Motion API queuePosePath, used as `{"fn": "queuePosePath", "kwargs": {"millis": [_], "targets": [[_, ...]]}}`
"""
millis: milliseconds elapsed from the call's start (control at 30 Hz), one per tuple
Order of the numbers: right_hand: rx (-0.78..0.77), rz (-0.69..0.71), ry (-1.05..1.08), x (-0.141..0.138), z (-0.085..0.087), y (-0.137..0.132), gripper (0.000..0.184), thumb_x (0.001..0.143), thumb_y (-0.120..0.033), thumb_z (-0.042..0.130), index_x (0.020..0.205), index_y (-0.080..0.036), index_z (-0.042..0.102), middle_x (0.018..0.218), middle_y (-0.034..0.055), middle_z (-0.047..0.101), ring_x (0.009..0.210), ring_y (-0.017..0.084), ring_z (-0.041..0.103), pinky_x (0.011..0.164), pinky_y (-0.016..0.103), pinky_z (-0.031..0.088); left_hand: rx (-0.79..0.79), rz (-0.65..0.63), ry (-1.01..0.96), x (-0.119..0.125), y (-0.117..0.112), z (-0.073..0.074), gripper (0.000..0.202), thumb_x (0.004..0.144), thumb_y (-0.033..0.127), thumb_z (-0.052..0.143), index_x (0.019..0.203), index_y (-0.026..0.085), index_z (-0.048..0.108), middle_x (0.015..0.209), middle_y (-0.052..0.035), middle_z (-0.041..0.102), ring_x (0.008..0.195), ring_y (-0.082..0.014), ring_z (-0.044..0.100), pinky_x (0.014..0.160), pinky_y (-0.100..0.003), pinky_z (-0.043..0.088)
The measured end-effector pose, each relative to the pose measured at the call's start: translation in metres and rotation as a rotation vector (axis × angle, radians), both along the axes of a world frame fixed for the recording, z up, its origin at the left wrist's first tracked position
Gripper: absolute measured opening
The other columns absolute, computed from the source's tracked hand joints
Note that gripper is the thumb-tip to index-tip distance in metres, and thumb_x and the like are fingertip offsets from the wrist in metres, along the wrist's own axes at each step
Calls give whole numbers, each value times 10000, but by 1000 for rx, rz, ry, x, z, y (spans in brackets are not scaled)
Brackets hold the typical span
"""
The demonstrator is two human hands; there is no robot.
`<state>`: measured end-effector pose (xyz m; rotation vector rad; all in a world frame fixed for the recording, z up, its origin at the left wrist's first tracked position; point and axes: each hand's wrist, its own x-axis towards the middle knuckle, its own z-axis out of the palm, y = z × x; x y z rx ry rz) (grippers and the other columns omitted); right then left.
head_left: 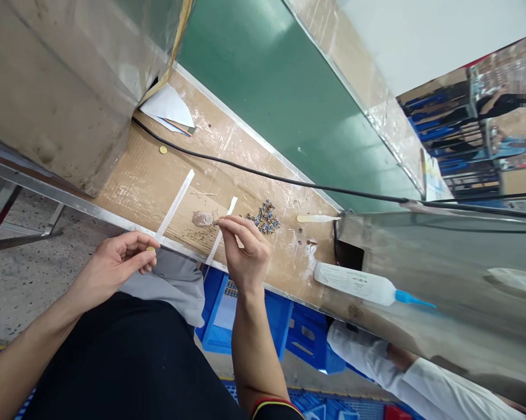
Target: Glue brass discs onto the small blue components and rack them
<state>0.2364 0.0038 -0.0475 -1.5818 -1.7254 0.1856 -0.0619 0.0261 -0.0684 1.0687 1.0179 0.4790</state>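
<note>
My left hand point(125, 261) is at the front edge of the bench, fingers curled, pinching a small yellow disc point(150, 249) between thumb and fingertips. Over the bench, my right hand point(247, 248) is closed in a pinch; a tiny dark thing shows at its fingertips, too small to name. Just left of those fingertips lies a small clear plastic piece point(202, 218), with many tiny brown bits point(200, 234) scattered around it. A heap of small blue-and-brass parts point(265, 218) sits to the right of my right hand. Another yellow disc point(163, 150) rests farther back.
A black cable point(245, 168) crosses the bench. White tape strips point(175, 204) mark the cardboard surface point(131, 192). To the right lie a flat pale stick point(317, 219) and a bottle with a blue nozzle point(356, 283). Blue crates point(269, 318) stand below; another person's white sleeve point(446, 385) shows lower right.
</note>
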Motion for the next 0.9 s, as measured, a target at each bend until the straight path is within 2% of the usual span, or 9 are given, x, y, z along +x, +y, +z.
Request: {"fn": "queuePosePath", "kwargs": {"millis": [333, 467, 533, 633, 767, 900], "targets": [[-3, 10, 9, 2, -4, 1, 204, 1094, -159, 702, 1102, -280, 865, 1112, 47, 865, 1036, 214, 834, 947, 378, 681, -84, 58, -37, 4, -2, 0, 336, 989, 423, 875, 1265, 235, 833, 1040, -49, 875, 883, -170, 830, 845, -256, 692], [-27, -26, 91, 3, -3, -3, 183, 1087, -187, 723, 1095, -289, 874, 1100, 49, 863, 1026, 217, 825, 945, 398, 674, -85, 61, -64, 10, -5, 2, 356, 989, 440, 876, 1274, 231, 839, 1037, -53, 880, 889, -173, 836, 837, -248, 700], [-30, -96, 244, 4, -2, -7, 134, 1057, -215, 773, 1080, -295, 879, 1089, 48, 859, 1039, 223, 815, 949, 406, 675, -86, 65, -77, 15, -6, 4, 368, 1006, 454, 858, 1305, 241, 833, 1071, -53, 884, 926, -179, 843, 836, -244, 701], [-47, -149, 621, 3, 1, -13, 91, 1001, -248, 847, 1049, -316, 884, 1071, 33, 850, 1073, 214, 792, 924, 369, 670, -64, 60, -82, 24, -6, 11, 389, 1029, 484, 830, 1347, 260, 819, 1144, -50, 888, 968, -185, 847, 863, -253, 707], [-126, -84, 1104, -5, 6, -19, 118, 907, -313, 961, 995, -344, 888, 1029, -1, 834, 962, 154, 764, 845, 273, 645, -12, 33, -91, 38, -6, 19, 371, 1048, 493, 806, 1351, 280, 819, 1178, -36, 893, 937, -174, 845, 893, -258, 704], [-240, -76, 1379, -17, 10, -23, 212, 833, -387, 1037, 968, -357, 876, 1022, -18, 818, 841, 118, 722, 794, 251, 634, 10, 1, -128, 48, -7, 26, 337, 1075, 477, 775, 1369, 315, 811, 1198, -13, 893, 1027, -168, 852, 899, -216, 687]]}}
